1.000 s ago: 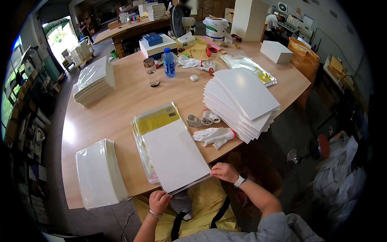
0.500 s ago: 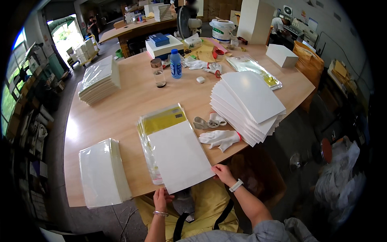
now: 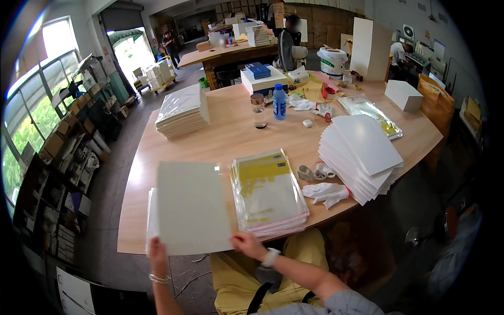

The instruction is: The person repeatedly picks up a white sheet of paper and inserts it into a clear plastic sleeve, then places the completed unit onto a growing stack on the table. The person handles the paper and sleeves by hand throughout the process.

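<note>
A white rectangular board (image 3: pixel 193 207) hangs between my hands above the near left part of the table. My left hand (image 3: pixel 157 249) grips its lower left corner, and my right hand (image 3: pixel 247 245) pinches the lower right one. A small bright glint shows at its top right corner; whether a clear sleeve covers it I cannot tell. Behind it, mostly hidden, lies a stack of wrapped white boards (image 3: pixel 151 220). To the right of the held board is a pile of clear plastic sleeves (image 3: pixel 268 189) with pinkish lower edges. Fanned-out white boards (image 3: pixel 362 149) lie at the right.
White gloves (image 3: pixel 326 193) lie between sleeves and fanned boards. Farther back stand a glass tumbler (image 3: pixel 259 113), a blue bottle (image 3: pixel 279 104) and another wrapped stack (image 3: pixel 184 113). A white bucket (image 3: pixel 332 62) and a white box (image 3: pixel 403 95) are at the far side. People work beyond the table.
The white board has moved left, off the sleeve pile, to above the wrapped stack, with both hands on it. The sleeves' top now shows. The view has shifted left and up.
</note>
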{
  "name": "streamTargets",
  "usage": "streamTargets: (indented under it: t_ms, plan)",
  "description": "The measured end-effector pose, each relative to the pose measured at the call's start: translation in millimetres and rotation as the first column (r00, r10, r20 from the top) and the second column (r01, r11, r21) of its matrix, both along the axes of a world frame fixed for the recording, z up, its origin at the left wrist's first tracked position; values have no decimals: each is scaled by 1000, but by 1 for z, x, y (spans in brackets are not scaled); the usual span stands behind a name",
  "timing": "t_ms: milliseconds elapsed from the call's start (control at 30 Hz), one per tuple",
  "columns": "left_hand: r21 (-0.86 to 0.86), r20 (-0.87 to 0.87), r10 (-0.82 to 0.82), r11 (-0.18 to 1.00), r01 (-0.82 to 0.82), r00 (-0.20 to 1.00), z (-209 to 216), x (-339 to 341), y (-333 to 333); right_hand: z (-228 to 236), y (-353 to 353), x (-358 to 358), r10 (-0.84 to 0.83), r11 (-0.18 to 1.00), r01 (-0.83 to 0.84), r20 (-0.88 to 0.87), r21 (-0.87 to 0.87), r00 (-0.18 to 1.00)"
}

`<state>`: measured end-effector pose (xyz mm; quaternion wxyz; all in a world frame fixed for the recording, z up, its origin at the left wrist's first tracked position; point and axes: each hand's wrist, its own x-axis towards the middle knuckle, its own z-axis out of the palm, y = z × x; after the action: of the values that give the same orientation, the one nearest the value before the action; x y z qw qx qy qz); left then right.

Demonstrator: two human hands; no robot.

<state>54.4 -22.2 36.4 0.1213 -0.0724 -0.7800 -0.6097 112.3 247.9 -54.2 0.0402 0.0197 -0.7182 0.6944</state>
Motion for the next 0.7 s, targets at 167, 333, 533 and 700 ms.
streamTargets:
  t_ms: [167,333,533,700]
  plan:
    - [-428,107,181,896,-119,978,-85,-55,-148,6,-103,-48,125,971,-117,-26,207,992]
    - [-355,139,189,926,-129,972,-95,-68,-115,5,-79,-59,163,956,-172,59,236,985]
    - [-448,-577,408,567,-691,708,-121,-63,-127,22,77,21,-78,953,97,74,-286,994]
    - [-902,-241,40,359,-240,970,-27,-23,-19,103,272,123,-879,466,713,-180,-524,442]
